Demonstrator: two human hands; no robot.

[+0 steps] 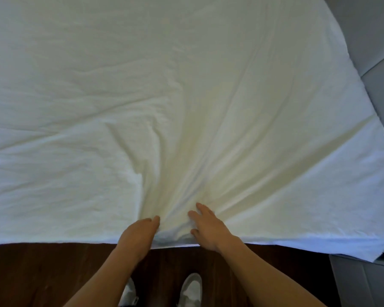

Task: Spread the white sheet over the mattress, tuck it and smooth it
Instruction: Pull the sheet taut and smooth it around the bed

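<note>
We see the white sheet (164, 85) lying across the whole mattress, creases fanning from its near edge above the dark floor (42, 273). Our right hand (208, 229) presses there with fingers spread; our left hand (140, 231) curls into the bunched fabric beside it.

Dark wood floor (42, 273) runs along 6 o'clock. Grey padded panels (375, 41) stand from 1 to 3 o'clock, another grey panel (364, 282) at 4. Soft, cool light.
</note>
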